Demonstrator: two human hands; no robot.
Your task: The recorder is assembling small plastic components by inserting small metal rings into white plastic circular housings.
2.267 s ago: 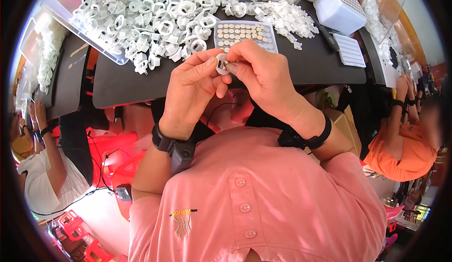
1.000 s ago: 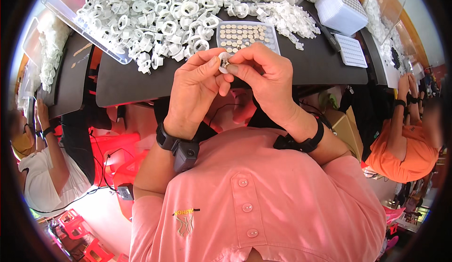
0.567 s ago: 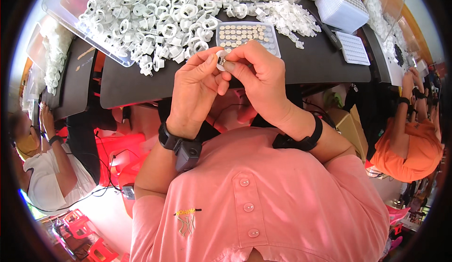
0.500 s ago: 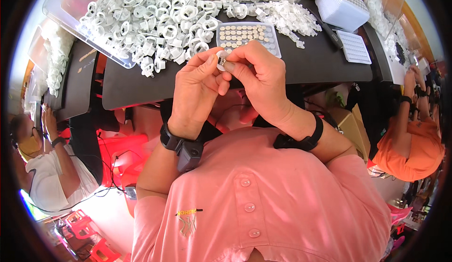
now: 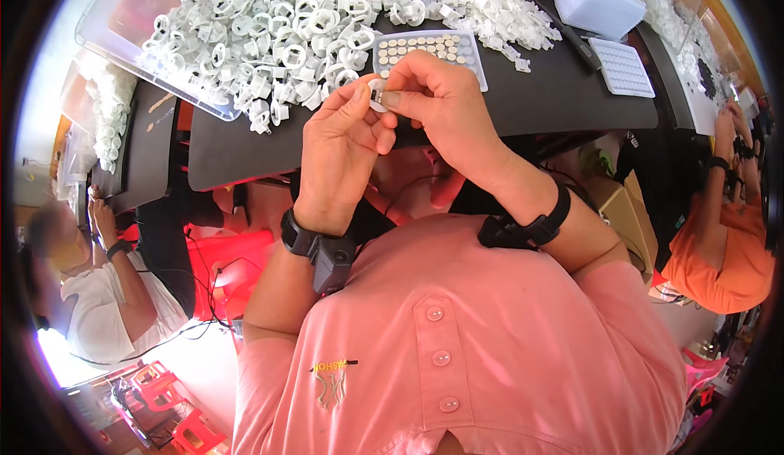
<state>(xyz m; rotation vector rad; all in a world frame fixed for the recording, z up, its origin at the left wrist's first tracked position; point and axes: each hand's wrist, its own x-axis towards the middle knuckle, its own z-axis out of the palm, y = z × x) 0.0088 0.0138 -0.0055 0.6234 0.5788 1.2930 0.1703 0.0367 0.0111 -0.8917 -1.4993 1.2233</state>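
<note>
Between both hands, just in front of the table edge, is a small round white plastic part (image 5: 376, 94) with a dark spot in its middle. My left hand (image 5: 347, 140) pinches it between thumb and fingers. The thumb and index finger of my right hand (image 5: 437, 100) close on its right side; what they press there is too small to make out. Right behind the hands lies a pale tray (image 5: 478, 61) holding rows of round coin-like button cells (image 5: 425, 44). A big heap of white plastic rings (image 5: 269, 38) spreads behind my left hand.
The black table (image 5: 563, 100) bears a pile of small white clips (image 5: 510, 22), a dark pen-like tool (image 5: 581, 51), a flat white tray (image 5: 621, 69) and stacked trays (image 5: 596, 2). People in white (image 5: 114, 308) and orange (image 5: 719, 259) sit at either side.
Both hands stay on the white part, with the right fingers shifted slightly and the part turned a little. The whole view has tilted slightly.
</note>
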